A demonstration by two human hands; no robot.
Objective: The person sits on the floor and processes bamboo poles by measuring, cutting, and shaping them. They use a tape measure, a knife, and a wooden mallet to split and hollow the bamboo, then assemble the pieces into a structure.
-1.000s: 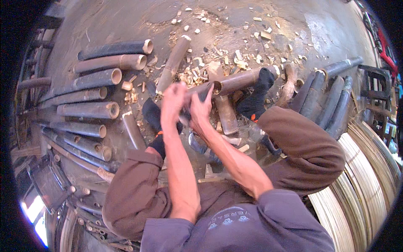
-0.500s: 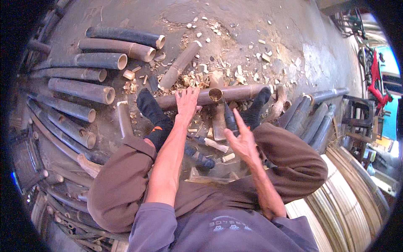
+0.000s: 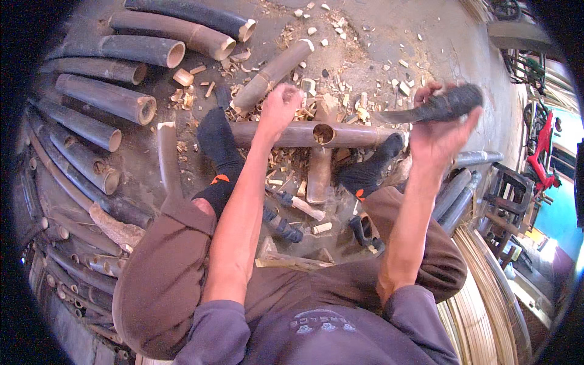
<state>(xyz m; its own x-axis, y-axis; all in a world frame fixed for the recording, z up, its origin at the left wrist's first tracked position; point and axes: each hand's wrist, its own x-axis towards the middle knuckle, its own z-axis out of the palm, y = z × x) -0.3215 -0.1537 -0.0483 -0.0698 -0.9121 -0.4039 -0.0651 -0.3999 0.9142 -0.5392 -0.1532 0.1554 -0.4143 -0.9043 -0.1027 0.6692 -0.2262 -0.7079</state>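
Here my left hand [image 3: 281,104] clamps the stiff, hard bamboo pole [image 3: 304,134] beside its open cut — right hand [image 3: 439,131] clenches the heavy chopping knife [image 3: 435,107] by its handle.

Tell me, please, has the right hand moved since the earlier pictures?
Yes. The right hand has swung up and out to the person's right, away from the horizontal bamboo pole where it was before, and now grips a curved knife raised above it.

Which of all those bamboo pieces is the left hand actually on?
The left hand rests on the horizontal bamboo pole lying across between the feet; the other poles lie untouched in rows at the left.
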